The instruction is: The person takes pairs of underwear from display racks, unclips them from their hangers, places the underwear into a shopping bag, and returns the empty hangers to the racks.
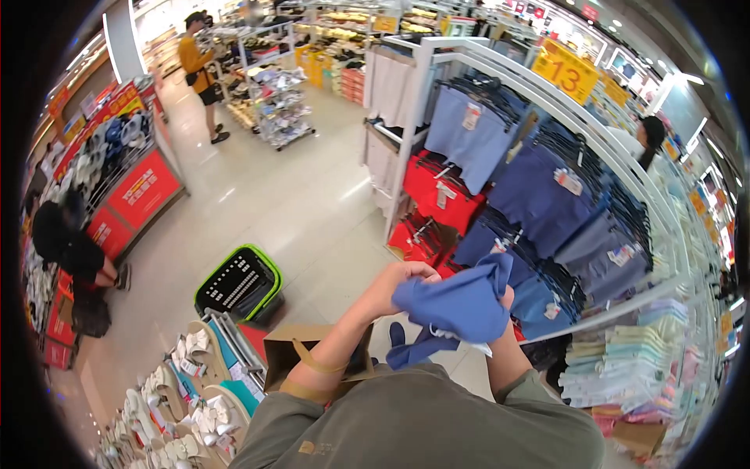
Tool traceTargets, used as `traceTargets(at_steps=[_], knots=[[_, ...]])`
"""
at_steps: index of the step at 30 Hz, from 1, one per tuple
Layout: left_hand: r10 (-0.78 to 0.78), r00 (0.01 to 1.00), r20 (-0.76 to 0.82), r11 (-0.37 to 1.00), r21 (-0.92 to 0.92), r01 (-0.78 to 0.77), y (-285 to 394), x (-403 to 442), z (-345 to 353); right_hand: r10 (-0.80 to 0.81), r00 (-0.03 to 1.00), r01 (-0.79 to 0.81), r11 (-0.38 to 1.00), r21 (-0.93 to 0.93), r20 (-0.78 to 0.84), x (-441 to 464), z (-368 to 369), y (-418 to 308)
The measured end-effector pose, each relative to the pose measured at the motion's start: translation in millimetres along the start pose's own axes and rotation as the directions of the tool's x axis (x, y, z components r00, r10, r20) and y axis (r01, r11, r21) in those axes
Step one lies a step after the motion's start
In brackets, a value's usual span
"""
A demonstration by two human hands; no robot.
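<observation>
A bunched blue garment [461,301] is held up in front of my chest, with a bit of white showing at its lower edge. My left hand [398,283] grips the garment's left side with bent fingers. On the garment's right side is my right hand [508,298], mostly hidden behind the cloth, its fingers out of sight. A brown paper bag [289,356] with a strap hangs at my left forearm. Beyond the garment stands a white rack [414,148] of blue shorts [539,184] and red shorts [441,195] on hangers.
A black and green basket [242,285] sits on the floor ahead to the left. Shoes [199,414] are displayed at the lower left, folded clothes [625,352] at the right. People stand at the far left, the back left and behind the rack.
</observation>
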State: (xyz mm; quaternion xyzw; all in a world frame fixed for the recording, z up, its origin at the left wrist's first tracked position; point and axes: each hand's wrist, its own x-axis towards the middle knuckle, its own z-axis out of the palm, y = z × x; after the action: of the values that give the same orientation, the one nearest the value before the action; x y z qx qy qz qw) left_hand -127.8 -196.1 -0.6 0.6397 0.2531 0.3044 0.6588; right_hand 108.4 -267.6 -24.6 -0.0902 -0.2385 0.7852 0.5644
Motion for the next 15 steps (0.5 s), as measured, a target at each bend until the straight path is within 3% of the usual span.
traceTargets(at_steps=[2, 6, 7, 8, 9, 10, 11, 13, 15], knots=[[-0.001, 1.000, -0.011, 0.993, -0.115, 0.000, -4, -9, -6, -0.038, 0.998, 0.040, 0.998, 0.040, -0.054, 33, 11, 2], [0.029, 0.991, -0.132, 0.982, -0.184, -0.053, -2, -15, -22, -0.158, 0.985, 0.147, 0.980, -0.136, -0.073, 90, 3, 6], [-0.054, 0.991, -0.126, 0.956, -0.292, 0.015, -3, -13, -27, -0.192, 0.976, 0.172, 0.969, -0.177, -0.102, 101, 0, 6], [0.032, 0.985, -0.169, 0.962, -0.262, -0.077, -4, -7, -29, -0.227, 0.965, 0.195, 0.956, -0.221, -0.128, 112, -4, 4], [0.117, 0.970, -0.211, 0.959, -0.229, -0.166, -5, 0, -30, -0.252, 0.945, 0.157, 0.909, -0.386, -0.209, 122, -10, 1], [0.200, 0.947, -0.253, 0.948, -0.193, -0.252, -7, 7, -30, -0.251, 0.953, 0.151, 0.877, -0.457, -0.167, 131, -15, -1], [0.098, 0.961, -0.259, 0.932, -0.314, -0.180, -5, 16, -30, -0.251, 0.960, 0.151, 0.839, -0.523, -0.124, 140, -18, -3], [-0.014, 0.964, -0.266, 0.966, -0.254, -0.056, -3, 40, -34, -0.272, 0.961, 0.159, 0.677, -0.718, -0.044, 158, -4, -14], [-0.070, 0.952, -0.297, 0.973, -0.232, -0.001, -2, 67, -41, -0.278, 0.956, 0.245, 0.568, -0.785, 0.097, 177, -4, -36]])
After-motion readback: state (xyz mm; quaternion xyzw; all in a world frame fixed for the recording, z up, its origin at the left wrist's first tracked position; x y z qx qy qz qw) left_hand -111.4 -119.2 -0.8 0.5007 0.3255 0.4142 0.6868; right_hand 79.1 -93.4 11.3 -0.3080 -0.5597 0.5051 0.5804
